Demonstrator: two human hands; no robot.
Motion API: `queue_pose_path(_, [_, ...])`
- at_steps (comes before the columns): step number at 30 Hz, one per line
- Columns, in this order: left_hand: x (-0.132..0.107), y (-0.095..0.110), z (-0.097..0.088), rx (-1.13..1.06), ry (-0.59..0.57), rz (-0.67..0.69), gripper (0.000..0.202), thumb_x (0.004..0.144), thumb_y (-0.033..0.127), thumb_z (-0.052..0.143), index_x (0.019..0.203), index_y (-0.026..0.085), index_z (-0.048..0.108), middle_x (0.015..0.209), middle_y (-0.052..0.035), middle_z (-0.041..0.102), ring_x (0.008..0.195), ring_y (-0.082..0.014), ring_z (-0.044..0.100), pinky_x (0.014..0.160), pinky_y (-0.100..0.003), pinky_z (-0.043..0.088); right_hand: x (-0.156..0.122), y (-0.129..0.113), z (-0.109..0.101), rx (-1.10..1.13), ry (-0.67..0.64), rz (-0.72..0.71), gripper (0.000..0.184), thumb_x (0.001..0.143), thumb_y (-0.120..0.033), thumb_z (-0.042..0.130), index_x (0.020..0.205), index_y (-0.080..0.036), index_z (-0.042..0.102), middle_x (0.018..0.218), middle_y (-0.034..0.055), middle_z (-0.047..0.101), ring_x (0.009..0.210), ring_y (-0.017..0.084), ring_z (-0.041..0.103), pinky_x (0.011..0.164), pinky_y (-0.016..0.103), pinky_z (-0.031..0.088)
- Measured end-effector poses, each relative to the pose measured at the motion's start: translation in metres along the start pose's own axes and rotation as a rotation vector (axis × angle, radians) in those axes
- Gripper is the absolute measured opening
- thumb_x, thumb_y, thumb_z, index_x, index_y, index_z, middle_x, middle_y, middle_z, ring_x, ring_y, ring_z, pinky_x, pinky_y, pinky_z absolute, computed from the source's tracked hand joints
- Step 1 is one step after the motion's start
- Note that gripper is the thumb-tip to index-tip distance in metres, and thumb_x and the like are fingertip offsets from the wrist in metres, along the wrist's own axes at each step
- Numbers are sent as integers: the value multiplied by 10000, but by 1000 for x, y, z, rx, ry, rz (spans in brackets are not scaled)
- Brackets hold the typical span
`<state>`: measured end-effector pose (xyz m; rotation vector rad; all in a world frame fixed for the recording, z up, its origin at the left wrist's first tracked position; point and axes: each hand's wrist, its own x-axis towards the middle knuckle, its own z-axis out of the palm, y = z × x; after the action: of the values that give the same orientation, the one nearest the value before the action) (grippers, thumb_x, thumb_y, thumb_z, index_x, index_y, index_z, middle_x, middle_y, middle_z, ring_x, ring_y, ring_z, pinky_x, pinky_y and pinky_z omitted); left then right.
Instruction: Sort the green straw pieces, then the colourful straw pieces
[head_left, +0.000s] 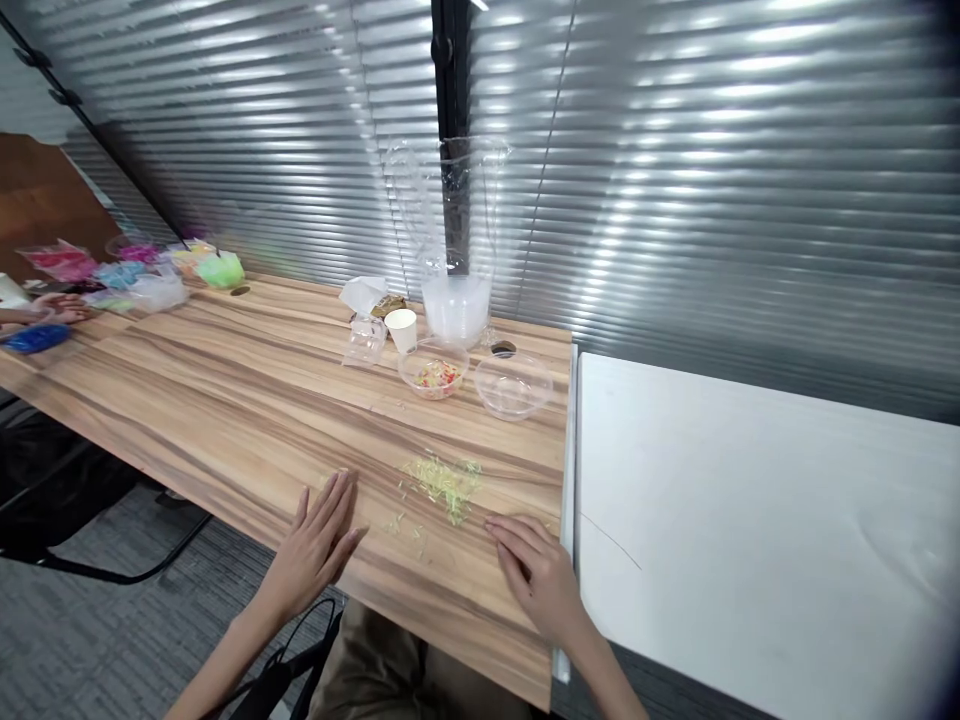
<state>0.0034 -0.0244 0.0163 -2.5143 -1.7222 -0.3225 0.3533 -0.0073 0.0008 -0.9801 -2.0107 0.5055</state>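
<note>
A loose pile of small yellow-green stick-like pieces lies on the wooden table, with several strays to its lower left. My left hand rests palm down at the table's front edge, left of the pile, fingers stretched out and holding nothing. At the pile's lower right is my right hand, its fingers drawn together and touching the tabletop. Whatever may be between those fingertips is too small to make out. Beyond the pile stand a see-through plastic bowl with red and yellow bits and a second see-through bowl.
Behind the bowls are a paper cup, a stack of plastic bowls in a bag and crumpled packaging. A white board adjoins the wooden table. Far left, another person's hand is near colourful bags.
</note>
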Motion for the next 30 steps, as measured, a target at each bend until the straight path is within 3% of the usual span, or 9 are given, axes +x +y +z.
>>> queue_pose_path(4, [17,8,4,-261,15,60,525,1030,285,314,1534,278,166,1527,-85,361,1402,-233,343,1146,-471,294,4,2,-3,4,-16,1,380,912,-59,483,1202,-247,639,1122,46,709,1017,216,639,846,404,574])
queue_pose_path(7, [33,11,17,-468,12,55,481,1022,218,289,1501,235,251,1437,-100,486,1320,-196,466,1091,-379,409,5,-1,-4,8,-2,19,366,918,-64,486,1185,-254,648,1116,44,713,1015,208,644,845,397,571])
queue_pose_path(10, [47,11,28,-570,-24,102,469,992,162,297,1460,198,320,1377,-115,542,1278,-202,509,1085,-388,421,5,-2,-4,-15,-4,32,341,928,-91,489,1168,-264,660,1120,47,713,1028,213,647,855,409,567])
queue_pose_path(17, [66,4,29,-618,-86,298,688,804,12,355,1468,187,315,1474,-115,430,1358,-235,407,1123,-446,360,2,-4,-3,-103,11,93,302,946,-162,488,1151,-274,680,1135,60,709,1064,225,649,901,437,544])
queue_pose_path(23, [72,7,22,-668,-153,332,521,905,89,329,1416,173,387,1447,-106,464,1354,-214,406,1142,-437,327,-5,-3,-1,-115,37,158,287,948,-182,490,1134,-274,688,1165,58,696,1108,217,630,954,433,513])
queue_pose_path(30, [75,7,21,-694,-90,293,400,1003,255,315,1372,174,446,1379,-120,536,1296,-237,480,1101,-460,377,-6,-4,0,-141,55,164,274,952,-184,491,1135,-250,685,1157,67,701,1101,201,634,959,415,513])
